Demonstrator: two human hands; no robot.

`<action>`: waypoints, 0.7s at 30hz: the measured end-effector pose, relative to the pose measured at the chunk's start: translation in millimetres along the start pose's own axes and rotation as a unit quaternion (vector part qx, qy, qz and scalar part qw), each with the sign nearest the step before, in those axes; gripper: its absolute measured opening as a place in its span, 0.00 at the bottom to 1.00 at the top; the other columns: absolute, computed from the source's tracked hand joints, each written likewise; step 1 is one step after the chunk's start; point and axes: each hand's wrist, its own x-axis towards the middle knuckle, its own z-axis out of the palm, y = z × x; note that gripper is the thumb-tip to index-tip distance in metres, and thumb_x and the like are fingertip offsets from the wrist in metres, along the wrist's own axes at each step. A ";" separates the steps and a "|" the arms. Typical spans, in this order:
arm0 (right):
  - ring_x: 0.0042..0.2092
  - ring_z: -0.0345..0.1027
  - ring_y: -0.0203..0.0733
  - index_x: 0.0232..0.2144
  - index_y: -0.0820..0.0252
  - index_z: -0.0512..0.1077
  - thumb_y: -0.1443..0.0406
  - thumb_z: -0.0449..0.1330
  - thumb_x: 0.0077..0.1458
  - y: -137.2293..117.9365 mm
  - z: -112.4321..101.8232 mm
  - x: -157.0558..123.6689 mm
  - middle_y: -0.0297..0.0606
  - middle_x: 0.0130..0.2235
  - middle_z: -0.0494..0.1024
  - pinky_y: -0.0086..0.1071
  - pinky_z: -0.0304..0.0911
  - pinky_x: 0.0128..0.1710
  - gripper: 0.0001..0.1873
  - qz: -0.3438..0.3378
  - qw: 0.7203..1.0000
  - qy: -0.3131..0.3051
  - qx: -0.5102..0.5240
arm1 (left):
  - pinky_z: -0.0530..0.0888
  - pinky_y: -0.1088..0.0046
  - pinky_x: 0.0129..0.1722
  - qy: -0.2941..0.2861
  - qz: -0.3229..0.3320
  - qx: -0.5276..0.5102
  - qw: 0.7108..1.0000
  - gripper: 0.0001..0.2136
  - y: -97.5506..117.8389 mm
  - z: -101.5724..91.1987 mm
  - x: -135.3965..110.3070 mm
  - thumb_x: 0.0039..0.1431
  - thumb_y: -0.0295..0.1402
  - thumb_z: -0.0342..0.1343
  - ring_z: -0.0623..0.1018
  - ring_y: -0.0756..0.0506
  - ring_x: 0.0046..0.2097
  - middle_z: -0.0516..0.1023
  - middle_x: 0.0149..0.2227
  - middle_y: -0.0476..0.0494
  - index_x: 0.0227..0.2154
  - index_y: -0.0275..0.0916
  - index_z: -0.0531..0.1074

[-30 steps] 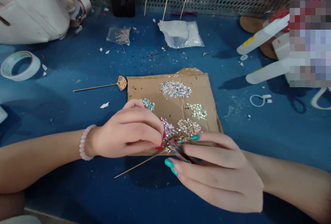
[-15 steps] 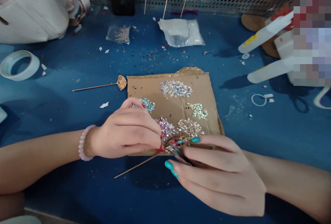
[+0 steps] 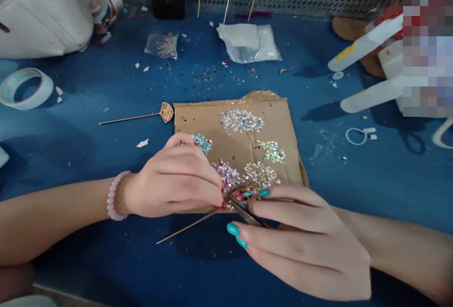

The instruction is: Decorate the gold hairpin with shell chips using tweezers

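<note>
Head view, the only one.

- Left hand (image 3: 173, 182): grip closed, fingertips pinched on the head end of a gold pin (image 3: 187, 226). The shaft slants down and left over the tabletop (image 3: 354, 179), with its tip free. The pin's head sits at the near edge of the cardboard (image 3: 279, 113), largely hidden by the fingers.
- Right hand (image 3: 304, 245): grip pinched shut on tweezers (image 3: 247, 212). Their tips meet the pin's head just beside the left fingertips. Cannot tell whether a stone is between the tips.
- On the cardboard: separate small heaps of stones, with a silver heap (image 3: 241, 121) at the far side and a pink heap (image 3: 226, 174) nearest the hands.
- Elsewhere: a second pin (image 3: 141, 117) lies flat to the left of the cardboard, a tape roll (image 3: 24, 89) sits far left, and a plastic bag (image 3: 249, 42) lies near the mesh wall.

Handling, as a judgement:
- The pin looks light, thin and stiff, and the shaft would likely be slick. It is best held close to the head, where the work needs steadying.
- The ornate head is probably delicate, so light pressure suits it.
- The stones are tiny and scatter easily.
</note>
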 end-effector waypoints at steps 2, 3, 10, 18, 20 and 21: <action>0.36 0.71 0.36 0.23 0.57 0.74 0.74 0.59 0.49 -0.1 0.4 0.4 0.28 0.34 0.79 0.35 0.68 0.36 0.09 0.005 1.000 0.001 0.001 | 0.66 0.63 0.42 0.000 -0.004 -0.002 1.000 0.07 0.6 0.0 -0.2 0.65 0.29 0.50 0.77 0.50 0.31 0.80 0.30 0.50 0.32 0.41 0.71; 0.36 0.71 0.36 0.23 0.57 0.74 0.74 0.59 0.49 -0.1 0.5 0.4 0.28 0.35 0.79 0.35 0.68 0.36 0.09 0.004 1.000 -0.003 0.002 | 0.66 0.63 0.42 -0.001 -0.005 -0.001 1.000 0.07 0.8 0.0 -0.3 0.65 0.29 0.50 0.77 0.50 0.31 0.80 0.31 0.50 0.32 0.41 0.71; 0.36 0.71 0.36 0.22 0.57 0.73 0.74 0.60 0.49 0.5 0.5 0.0 0.29 0.36 0.79 0.35 0.68 0.36 0.09 0.010 1.000 -0.004 -0.005 | 0.65 0.62 0.43 -0.004 -0.008 -0.001 1.000 0.05 0.8 -0.4 -0.8 0.63 0.28 0.52 0.76 0.50 0.31 0.80 0.31 0.50 0.31 0.41 0.70; 0.36 0.72 0.37 0.22 0.58 0.73 0.75 0.60 0.47 -3.7 3.0 -0.7 0.27 0.33 0.80 0.35 0.69 0.36 0.08 0.032 0.999 0.008 0.004 | 0.65 0.63 0.43 0.001 0.008 -0.004 1.000 0.06 0.0 0.7 -1.7 0.65 0.29 0.51 0.77 0.50 0.32 0.80 0.31 0.50 0.32 0.40 0.71; 0.36 0.73 0.37 0.22 0.58 0.73 0.75 0.60 0.47 -4.9 3.6 -1.5 0.27 0.33 0.80 0.35 0.69 0.36 0.08 0.045 0.999 0.013 0.011 | 0.65 0.62 0.43 -0.002 0.008 -0.006 1.000 0.07 -0.2 0.7 -0.9 0.65 0.29 0.50 0.77 0.50 0.32 0.80 0.30 0.50 0.32 0.40 0.71; 0.36 0.73 0.37 0.22 0.58 0.73 0.74 0.60 0.48 -5.2 3.4 -1.4 0.27 0.33 0.80 0.34 0.69 0.37 0.08 0.046 0.999 0.015 0.014 | 0.65 0.62 0.43 -0.003 0.006 -0.006 1.000 0.07 -0.2 0.6 -0.4 0.65 0.29 0.50 0.77 0.50 0.32 0.80 0.30 0.50 0.32 0.40 0.71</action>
